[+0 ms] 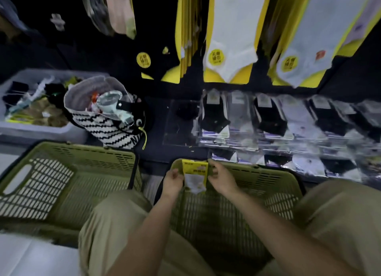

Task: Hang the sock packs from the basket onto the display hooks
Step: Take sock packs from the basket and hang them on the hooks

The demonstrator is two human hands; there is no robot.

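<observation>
A yellow-carded sock pack (195,176) with white socks is held upright over the far end of the green basket (257,185) between my knees. My left hand (172,182) grips its left edge and my right hand (219,178) pinches its right edge near the top. Hanging above on the display are more yellow packs: a black-sock row (160,38), a white-sock pack (233,38) and another white-sock pack (309,40). The hooks themselves are out of sight above the frame.
A second green basket (68,180) sits at my left. Behind it stand a grey bin of mixed items (12,129) and a striped bag (111,129). Clear-wrapped black and white socks (278,121) fill the low shelf ahead.
</observation>
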